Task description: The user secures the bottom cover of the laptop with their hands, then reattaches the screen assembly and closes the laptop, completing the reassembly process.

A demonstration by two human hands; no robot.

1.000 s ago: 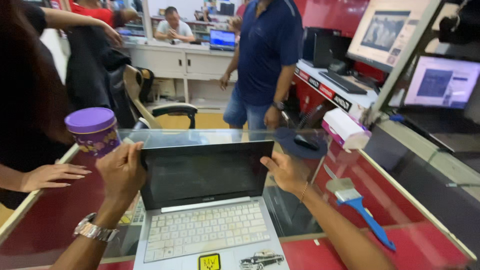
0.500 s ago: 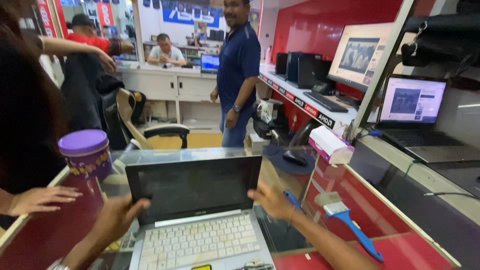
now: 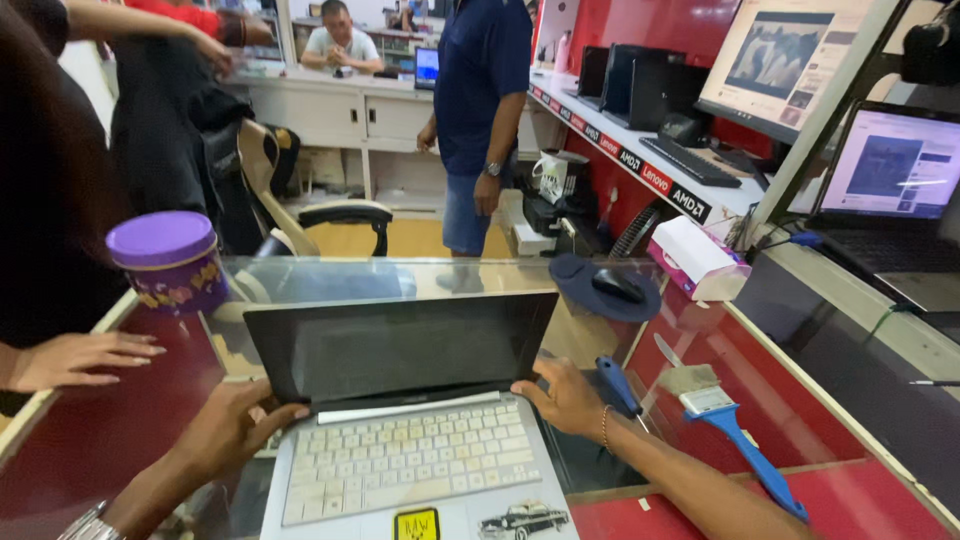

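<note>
Gripping the open laptop (image 3: 400,400) at frame centre, the left hand (image 3: 232,428) and right hand (image 3: 565,397) each clasp a hinge corner

Glass-topped red counter (image 3: 800,400) — bearing laptop (image 3: 410,420), purple tin (image 3: 170,260), blue-handled brush (image 3: 725,420), mouse pad (image 3: 610,290).

A computer shop: display laptops (image 3: 890,190) and monitors (image 3: 790,55) are lining red shelves at right, behind a glass counter (image 3: 330,275).
</note>
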